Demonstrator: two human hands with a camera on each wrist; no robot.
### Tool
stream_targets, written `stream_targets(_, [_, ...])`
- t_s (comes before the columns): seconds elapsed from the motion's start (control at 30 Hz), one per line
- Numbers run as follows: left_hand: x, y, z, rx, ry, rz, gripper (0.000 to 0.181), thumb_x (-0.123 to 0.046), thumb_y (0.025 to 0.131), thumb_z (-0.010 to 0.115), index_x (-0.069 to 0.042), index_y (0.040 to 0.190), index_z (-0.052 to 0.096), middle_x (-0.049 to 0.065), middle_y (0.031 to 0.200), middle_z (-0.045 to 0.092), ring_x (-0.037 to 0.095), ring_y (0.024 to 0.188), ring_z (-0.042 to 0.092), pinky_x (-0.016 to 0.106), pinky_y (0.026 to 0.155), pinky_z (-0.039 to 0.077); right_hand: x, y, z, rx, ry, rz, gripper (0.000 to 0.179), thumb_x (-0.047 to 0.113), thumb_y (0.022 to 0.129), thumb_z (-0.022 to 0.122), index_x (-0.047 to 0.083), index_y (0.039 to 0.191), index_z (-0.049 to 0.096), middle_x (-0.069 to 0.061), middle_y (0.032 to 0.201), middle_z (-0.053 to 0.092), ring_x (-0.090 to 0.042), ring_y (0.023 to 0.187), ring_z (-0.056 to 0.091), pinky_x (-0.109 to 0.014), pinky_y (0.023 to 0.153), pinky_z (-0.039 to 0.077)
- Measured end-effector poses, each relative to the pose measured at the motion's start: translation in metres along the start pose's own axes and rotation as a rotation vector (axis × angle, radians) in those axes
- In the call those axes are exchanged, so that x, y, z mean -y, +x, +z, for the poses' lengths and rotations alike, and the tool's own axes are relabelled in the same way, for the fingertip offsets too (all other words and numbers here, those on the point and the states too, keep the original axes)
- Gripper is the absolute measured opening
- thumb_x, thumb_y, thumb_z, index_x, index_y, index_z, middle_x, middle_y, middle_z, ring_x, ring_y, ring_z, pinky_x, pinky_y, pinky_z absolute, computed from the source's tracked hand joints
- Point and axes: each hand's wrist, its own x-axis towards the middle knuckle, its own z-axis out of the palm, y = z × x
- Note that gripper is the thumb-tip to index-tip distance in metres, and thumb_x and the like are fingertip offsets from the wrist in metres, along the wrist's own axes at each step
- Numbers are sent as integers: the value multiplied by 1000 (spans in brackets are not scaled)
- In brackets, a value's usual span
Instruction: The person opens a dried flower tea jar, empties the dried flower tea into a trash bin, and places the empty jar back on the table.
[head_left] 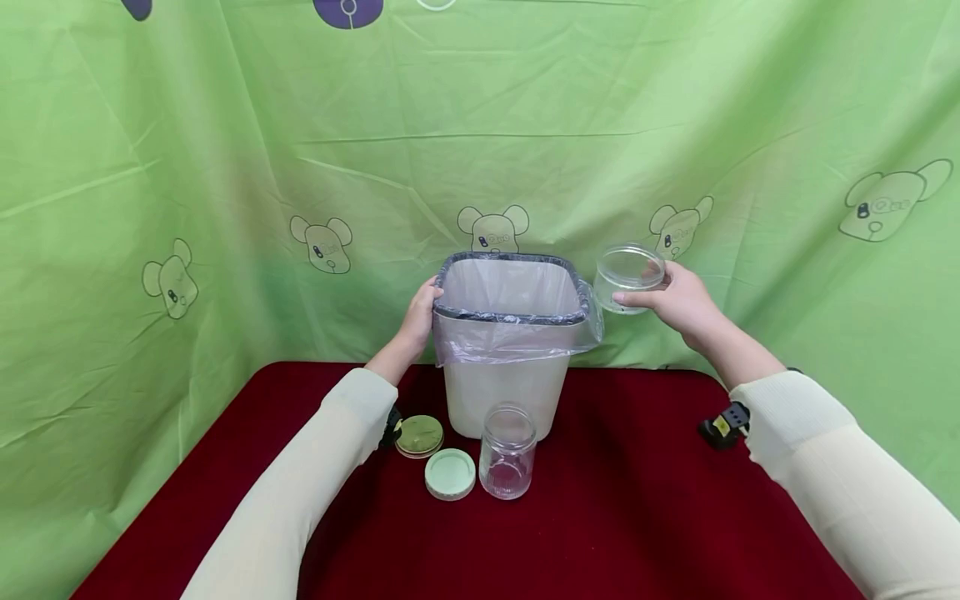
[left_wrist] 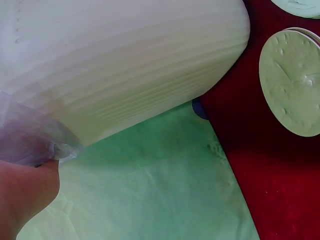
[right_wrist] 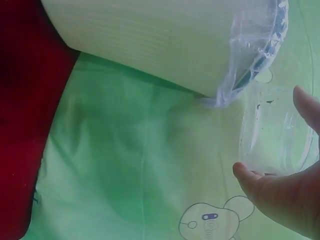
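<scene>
A white trash bin (head_left: 495,383) with a translucent bag folded over its rim stands on the table. At its left rim my left hand (head_left: 420,317) holds the edge; in the left wrist view part of that hand (left_wrist: 30,192) lies against the bag, and its fingertips are hidden. My right hand (head_left: 686,304) grips a clear, empty jar (head_left: 618,279) tilted just right of the bin's rim. The right wrist view has the thumb and a finger on either side of this jar (right_wrist: 272,130). In front of the bin stands a taller clear glass jar (head_left: 507,462), lidless.
A gold lid (head_left: 420,436) and a pale green lid (head_left: 450,473) lie left of the glass jar. Dark red cloth (head_left: 585,533) covers the table. Behind it hangs a green curtain (head_left: 405,108) with printed mouse figures, close to the bin.
</scene>
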Motion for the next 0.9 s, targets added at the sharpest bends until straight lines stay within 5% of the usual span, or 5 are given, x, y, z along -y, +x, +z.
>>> stream_targets(0.9, [-1,-2,0,10,11,-8,60,-18,91,37,1,148,35,20,145,42,32,128,40,39,106,30,-35,-33,17,160,27,14,83,27,87,73,-11,146,28,-28,146,36,-40,131,38,-51,104,33])
